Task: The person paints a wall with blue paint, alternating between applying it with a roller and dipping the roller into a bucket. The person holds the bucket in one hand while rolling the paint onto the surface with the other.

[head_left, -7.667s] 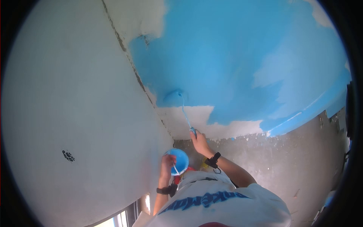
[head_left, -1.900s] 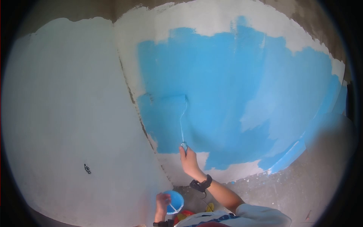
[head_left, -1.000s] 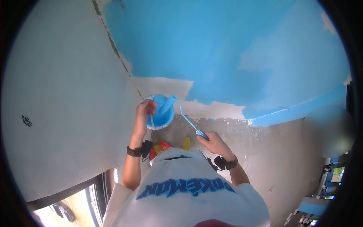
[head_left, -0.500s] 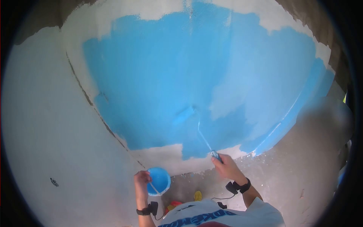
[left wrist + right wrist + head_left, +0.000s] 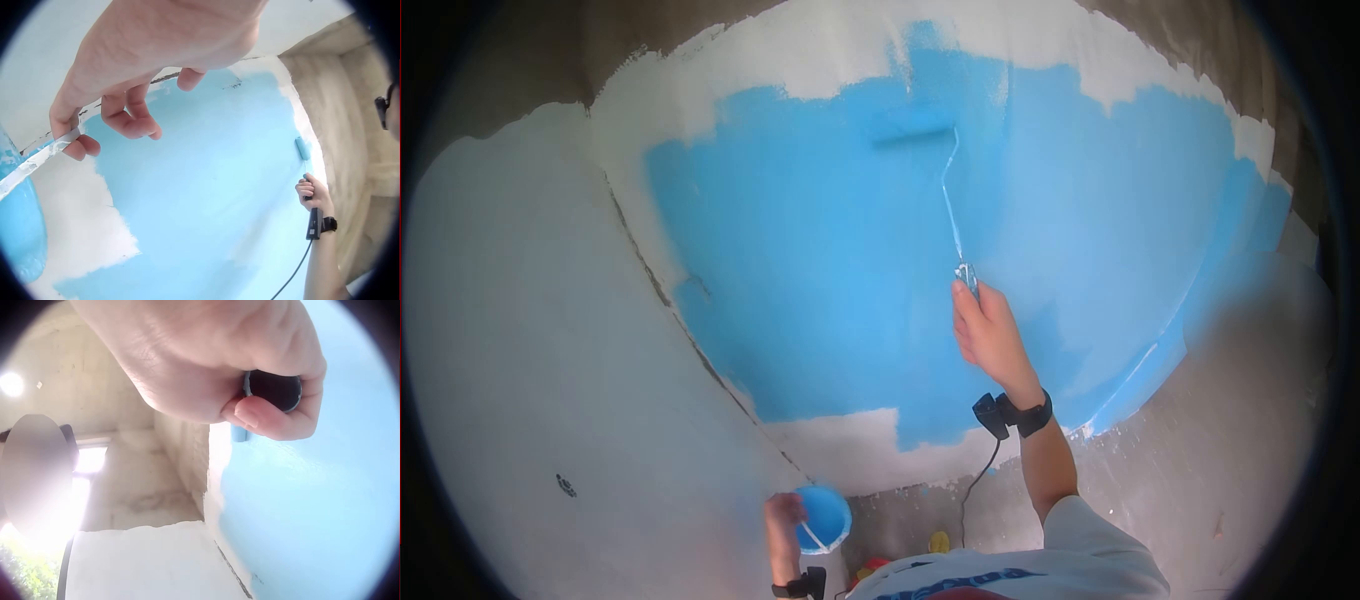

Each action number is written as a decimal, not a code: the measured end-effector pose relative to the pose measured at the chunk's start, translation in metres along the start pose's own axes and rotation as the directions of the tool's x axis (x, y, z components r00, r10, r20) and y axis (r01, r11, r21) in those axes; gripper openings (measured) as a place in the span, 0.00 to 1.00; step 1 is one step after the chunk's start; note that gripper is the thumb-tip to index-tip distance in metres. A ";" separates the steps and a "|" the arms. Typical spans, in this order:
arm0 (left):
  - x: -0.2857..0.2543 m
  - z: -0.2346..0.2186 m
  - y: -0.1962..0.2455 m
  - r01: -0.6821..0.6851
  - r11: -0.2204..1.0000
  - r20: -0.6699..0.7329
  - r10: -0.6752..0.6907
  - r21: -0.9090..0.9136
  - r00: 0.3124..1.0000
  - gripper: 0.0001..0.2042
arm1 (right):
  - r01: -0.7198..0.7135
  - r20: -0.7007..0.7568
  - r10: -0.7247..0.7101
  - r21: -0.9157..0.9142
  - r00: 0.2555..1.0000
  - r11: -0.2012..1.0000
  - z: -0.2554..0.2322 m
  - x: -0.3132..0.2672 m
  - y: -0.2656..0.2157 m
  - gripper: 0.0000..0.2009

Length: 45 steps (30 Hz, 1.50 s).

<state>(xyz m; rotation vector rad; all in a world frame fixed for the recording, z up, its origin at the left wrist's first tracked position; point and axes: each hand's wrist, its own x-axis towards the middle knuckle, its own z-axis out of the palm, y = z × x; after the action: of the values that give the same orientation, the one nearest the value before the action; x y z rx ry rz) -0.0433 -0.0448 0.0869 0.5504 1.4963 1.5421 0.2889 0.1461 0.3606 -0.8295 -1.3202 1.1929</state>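
Observation:
My right hand grips the handle of a paint roller, whose blue-coated sleeve lies against the upper part of the blue-painted wall. From the right wrist view, the dark butt end of the handle shows inside the curled fingers. Low on the left, my left hand holds a small bucket of blue paint by its white, paint-smeared bail handle. In the left wrist view the bail hangs over the curled fingers, and only part of the bucket shows at the left edge.
A pale side wall meets the painted wall at a cracked corner on the left. White unpainted patches border the blue below and above. Bare grey floor lies at lower right. A cable hangs from the right wrist camera.
A second ago the roller was in the bucket. It then went to the lower middle of the wall and has since moved up it with the right hand. The left hand keeps hold of the bucket.

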 end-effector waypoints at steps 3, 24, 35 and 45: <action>-0.003 -0.003 -0.009 0.026 0.999 -0.019 -0.027 -0.030 0.999 0.24 | 0.031 -0.044 -0.031 -0.002 0.999 1.000 0.020 0.018 -0.007 0.18; 0.007 -0.002 -0.030 0.098 0.995 0.005 -0.098 -0.029 0.995 0.23 | 0.046 -0.055 -0.046 -0.009 0.997 0.999 0.053 0.011 0.055 0.18; 0.008 -0.010 -0.039 0.095 0.995 -0.011 -0.096 -0.036 0.995 0.23 | 0.038 -0.018 -0.040 -0.124 0.999 0.992 0.053 0.023 0.015 0.19; 0.007 -0.016 -0.035 0.114 0.993 0.011 -0.114 -0.021 0.993 0.24 | 0.202 -0.041 -0.217 -0.233 0.975 0.951 0.076 0.047 0.014 0.18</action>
<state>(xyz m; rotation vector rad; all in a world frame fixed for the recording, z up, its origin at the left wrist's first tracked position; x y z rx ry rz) -0.0500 -0.0523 0.0490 0.4515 1.4762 1.4632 0.2063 0.1813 0.3693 -0.8592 -1.4687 0.8510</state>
